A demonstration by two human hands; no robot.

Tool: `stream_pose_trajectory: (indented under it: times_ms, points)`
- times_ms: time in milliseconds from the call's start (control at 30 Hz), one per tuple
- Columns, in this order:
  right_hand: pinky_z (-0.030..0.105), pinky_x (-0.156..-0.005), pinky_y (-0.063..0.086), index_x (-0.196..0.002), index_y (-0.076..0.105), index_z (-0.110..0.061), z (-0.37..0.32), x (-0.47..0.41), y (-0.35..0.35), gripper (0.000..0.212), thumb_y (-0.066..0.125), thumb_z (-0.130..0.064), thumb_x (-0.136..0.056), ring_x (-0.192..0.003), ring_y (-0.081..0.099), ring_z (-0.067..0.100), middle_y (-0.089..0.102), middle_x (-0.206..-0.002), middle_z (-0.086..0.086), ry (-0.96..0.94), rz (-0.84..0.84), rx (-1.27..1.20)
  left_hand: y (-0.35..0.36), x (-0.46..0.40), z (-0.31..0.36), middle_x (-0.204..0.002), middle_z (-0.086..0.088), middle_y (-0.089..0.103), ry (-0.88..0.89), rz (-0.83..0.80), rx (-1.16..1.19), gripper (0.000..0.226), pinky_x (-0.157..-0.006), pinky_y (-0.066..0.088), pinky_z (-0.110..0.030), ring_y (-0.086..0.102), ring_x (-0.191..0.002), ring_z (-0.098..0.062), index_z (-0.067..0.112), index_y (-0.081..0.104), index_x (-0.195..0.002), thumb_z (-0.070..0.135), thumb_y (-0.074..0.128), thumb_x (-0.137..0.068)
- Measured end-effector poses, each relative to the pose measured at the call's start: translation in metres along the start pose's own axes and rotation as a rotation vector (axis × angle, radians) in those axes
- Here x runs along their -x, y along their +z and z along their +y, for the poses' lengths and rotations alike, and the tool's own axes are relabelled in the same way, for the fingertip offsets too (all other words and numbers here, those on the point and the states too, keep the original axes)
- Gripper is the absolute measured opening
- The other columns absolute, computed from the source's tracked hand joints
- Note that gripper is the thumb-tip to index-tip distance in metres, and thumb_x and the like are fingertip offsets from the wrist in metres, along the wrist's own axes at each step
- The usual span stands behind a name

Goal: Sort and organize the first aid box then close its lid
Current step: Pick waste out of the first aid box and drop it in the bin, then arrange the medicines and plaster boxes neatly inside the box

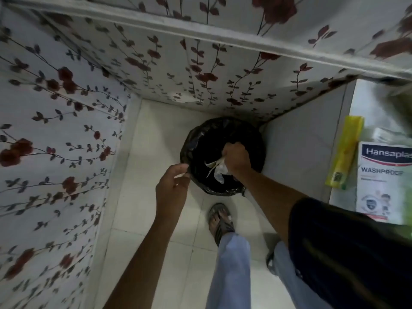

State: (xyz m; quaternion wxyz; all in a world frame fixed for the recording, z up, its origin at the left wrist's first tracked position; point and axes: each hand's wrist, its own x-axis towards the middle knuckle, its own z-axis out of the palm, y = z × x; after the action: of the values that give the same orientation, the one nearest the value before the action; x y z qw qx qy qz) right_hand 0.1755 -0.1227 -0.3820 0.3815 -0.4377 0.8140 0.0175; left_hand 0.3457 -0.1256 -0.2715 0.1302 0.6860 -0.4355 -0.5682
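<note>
A round waste bin lined with a black bag point(249, 130) stands on the white tiled floor in the corner. My right hand point(235, 158) is over the bin's mouth, closed on crumpled white and clear wrappers point(215, 169) that stick out below the fist. My left hand point(172, 186) pinches the bag's rim at the bin's left edge. At the right edge of the view a white Hansaplast plaster box point(383, 181) and a flat yellow packet point(344, 150) lie on a counter. The first aid box itself is out of view.
Flower-patterned fabric point(55, 141) covers the furniture to the left and behind the bin. A white tiled side panel point(301, 152) rises right of the bin. My sandalled foot point(220, 219) and light trouser legs stand just in front of the bin.
</note>
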Motion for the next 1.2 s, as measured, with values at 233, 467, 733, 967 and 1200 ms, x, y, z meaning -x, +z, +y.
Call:
stream_pose_trajectory:
  times_ms: [233,467,733,967,1200]
  points:
    - [0.035,-0.093,0.046,-0.125,0.050,-0.004,-0.004,0.025,-0.017,0.036,0.047,-0.012,-0.090,-0.115,0.052,0.036,0.051,-0.131,0.021,-0.081,-0.151,0.026,0.014,0.005,0.013,-0.101,0.001,0.064,0.007,-0.018,-0.015,0.023,-0.087,0.052,-0.041,0.062,-0.091,-0.019,0.014,0.062,-0.103,0.003,0.054,-0.084]
    - [0.033,-0.090,0.049,-0.107,0.067,-0.008,-0.022,0.139,-0.144,0.027,0.046,-0.014,-0.091,-0.103,0.063,0.026,0.070,-0.110,0.012,-0.099,0.021,-0.410,0.043,0.071,0.094,-0.102,0.001,0.064,0.170,-0.052,0.039,0.024,-0.087,0.053,-0.042,0.063,-0.102,-0.027,0.025,0.062,-0.099,0.010,0.050,-0.085]
    - [0.021,-0.059,0.050,-0.077,0.065,-0.028,0.100,0.291,-0.277,0.029,0.055,-0.003,-0.085,-0.061,0.059,0.009,0.066,-0.066,-0.009,-0.139,0.335,-1.121,0.120,0.204,0.129,-0.096,-0.002,0.066,0.251,-0.187,0.034,0.018,-0.083,0.054,-0.040,0.065,-0.089,-0.018,0.026,0.063,-0.093,0.014,0.050,-0.091]
    - [0.021,-0.061,0.053,-0.082,0.067,-0.022,0.244,0.349,-0.294,0.023,0.056,-0.002,-0.084,-0.059,0.061,0.003,0.072,-0.067,-0.009,0.165,0.524,-0.960,0.163,0.249,0.101,-0.115,-0.010,0.063,0.289,-0.130,-0.297,0.025,-0.078,0.045,-0.026,0.058,-0.098,-0.020,0.017,0.062,-0.106,0.008,0.059,-0.083]
    - [0.031,-0.090,0.044,-0.111,0.064,-0.013,0.314,0.352,-0.246,0.031,0.064,-0.019,-0.081,-0.100,0.063,0.025,0.069,-0.111,0.010,0.446,0.399,-0.542,0.178,0.227,0.054,-0.128,-0.020,0.050,0.110,-0.114,-0.893,0.084,-0.092,0.043,-0.058,0.049,-0.117,-0.042,0.011,0.034,-0.132,0.039,0.076,-0.065]
